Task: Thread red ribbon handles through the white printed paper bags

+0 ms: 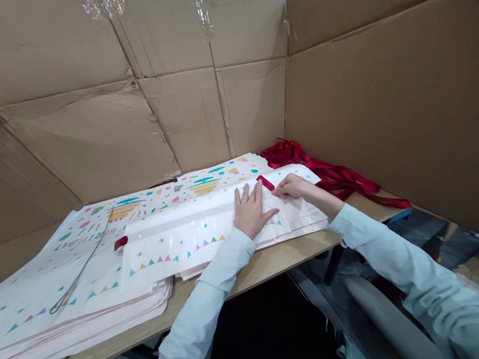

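Observation:
A white printed plastic sheet (171,240) with coloured bunting and stars lies folded over on a stack of similar sheets. My left hand (251,211) rests flat on it with the fingers spread. Just to the right, my right hand (293,187) is closed, its fingertips pinching at the lower end of a short red ribbon (264,183) on the sheet. A second red ribbon piece (120,243) sticks out at the sheet's left end. Farther left, a long thin wire with a looped end (82,268) lies across the printed sheets.
A stack of birthday-printed sheets (32,287) covers the left of the wooden table (297,248). At the back right lies a heap of red ribbons (335,176), trailing over the table's right end. Cardboard walls (187,115) enclose the back and sides.

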`<state>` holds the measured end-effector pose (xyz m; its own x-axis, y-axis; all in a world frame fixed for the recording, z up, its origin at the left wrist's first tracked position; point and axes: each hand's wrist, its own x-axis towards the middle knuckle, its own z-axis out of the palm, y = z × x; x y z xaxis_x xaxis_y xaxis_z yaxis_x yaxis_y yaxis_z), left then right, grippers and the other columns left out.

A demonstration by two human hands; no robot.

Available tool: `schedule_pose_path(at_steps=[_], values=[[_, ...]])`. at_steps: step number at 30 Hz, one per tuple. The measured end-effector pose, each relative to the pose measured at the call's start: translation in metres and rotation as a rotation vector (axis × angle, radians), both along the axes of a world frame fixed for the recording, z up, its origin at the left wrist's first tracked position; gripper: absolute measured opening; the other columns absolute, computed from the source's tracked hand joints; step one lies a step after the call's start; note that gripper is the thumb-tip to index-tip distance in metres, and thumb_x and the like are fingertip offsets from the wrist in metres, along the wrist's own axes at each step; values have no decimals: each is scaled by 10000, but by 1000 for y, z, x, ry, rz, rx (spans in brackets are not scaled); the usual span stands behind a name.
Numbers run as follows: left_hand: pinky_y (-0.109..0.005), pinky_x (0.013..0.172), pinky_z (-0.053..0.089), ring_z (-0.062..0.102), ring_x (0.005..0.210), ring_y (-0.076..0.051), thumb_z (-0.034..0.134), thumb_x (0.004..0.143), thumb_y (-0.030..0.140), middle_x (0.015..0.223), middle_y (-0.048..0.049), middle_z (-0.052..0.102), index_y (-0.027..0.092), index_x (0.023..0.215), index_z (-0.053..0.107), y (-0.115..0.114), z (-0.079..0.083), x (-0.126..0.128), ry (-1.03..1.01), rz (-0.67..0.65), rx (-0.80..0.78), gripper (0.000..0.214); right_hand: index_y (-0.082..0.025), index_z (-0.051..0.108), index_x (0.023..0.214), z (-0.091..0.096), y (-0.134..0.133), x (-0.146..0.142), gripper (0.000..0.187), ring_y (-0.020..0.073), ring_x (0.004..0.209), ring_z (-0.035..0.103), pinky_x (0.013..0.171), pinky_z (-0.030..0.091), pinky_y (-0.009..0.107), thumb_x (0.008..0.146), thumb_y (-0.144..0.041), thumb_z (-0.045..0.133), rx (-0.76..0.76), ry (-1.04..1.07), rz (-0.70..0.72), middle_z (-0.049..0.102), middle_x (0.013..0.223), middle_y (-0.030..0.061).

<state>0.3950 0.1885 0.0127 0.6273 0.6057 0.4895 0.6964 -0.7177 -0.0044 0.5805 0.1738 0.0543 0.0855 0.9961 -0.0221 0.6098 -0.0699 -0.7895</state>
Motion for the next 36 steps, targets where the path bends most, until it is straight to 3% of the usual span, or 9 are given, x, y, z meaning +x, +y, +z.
schedule_pose_path(at_steps=[6, 10, 14, 18, 20, 23, 25, 29, 36], values=[[-568, 1135, 142, 260, 1398, -347, 524, 843, 576, 1462, -165, 392, 109, 1472, 275, 4, 0, 1, -42, -54, -59, 822, -149, 555, 499, -4, -4, 1, 443, 69, 437, 301, 455, 213, 243, 617, -545, 715, 96, -93, -6, 392, 427, -38], [-453, 1117, 283, 383, 1350, -248, 486, 899, 396, 1373, -111, 518, 176, 1327, 482, 10, 15, -21, -376, -187, -227, 481, -146, 575, 556, -9, -12, -4, 506, 107, 467, 460, 479, 347, 235, 753, -612, 602, 172, -67, -177, 548, 518, 32], [-367, 1022, 402, 560, 1140, -214, 499, 850, 350, 1161, -93, 641, 168, 1053, 623, 21, 33, -97, -875, -105, -305, 299, -131, 585, 640, -10, -25, -10, 507, 137, 510, 568, 521, 470, 252, 881, -560, 461, -11, 222, -212, 613, 611, 95], [-301, 860, 472, 585, 939, -178, 557, 716, 254, 1013, -46, 630, 178, 914, 595, 27, 36, -210, -1270, 310, -244, 216, -135, 570, 643, -5, -36, -17, 229, 118, 551, 558, 577, 501, 245, 739, -299, 700, -50, 296, -124, 576, 606, 32], [-251, 718, 484, 577, 777, -140, 564, 681, 230, 928, -31, 613, 170, 859, 571, 21, 34, -258, -1393, 452, -434, 188, -140, 571, 637, -1, -36, -19, 177, 106, 538, 535, 556, 482, 232, 680, -224, 721, -30, 323, -140, 558, 593, 12], [-237, 651, 482, 577, 698, -134, 586, 669, 223, 827, -64, 620, 114, 815, 614, 3, 31, -301, -1367, 446, -937, 185, -143, 598, 629, 4, -27, -16, 153, 108, 505, 506, 488, 427, 232, 659, -237, 714, 38, 281, -166, 556, 577, 18], [-240, 642, 486, 593, 705, -145, 605, 667, 222, 841, -101, 642, 80, 817, 653, -8, 29, -309, -1315, 425, -1074, 212, -143, 623, 620, 6, -18, -14, 139, 113, 496, 495, 463, 399, 239, 656, -247, 709, 85, 214, -189, 566, 579, 33], [-217, 597, 474, 588, 644, -123, 648, 663, 222, 833, -91, 665, 81, 843, 673, -14, 27, -302, -1361, 471, -1010, 229, -146, 651, 626, 10, -4, -10, 97, 117, 501, 507, 486, 415, 248, 646, -218, 713, 76, 127, -246, 585, 581, 43], [-248, 660, 538, 662, 722, -163, 695, 624, 66, 792, -90, 686, 80, 835, 647, -7, 17, -294, -1677, 360, -988, 216, -148, 643, 727, 9, -1, -4, 203, 117, 561, 562, 512, 448, 221, 592, -222, 775, -15, 220, -222, 609, 640, 18]])
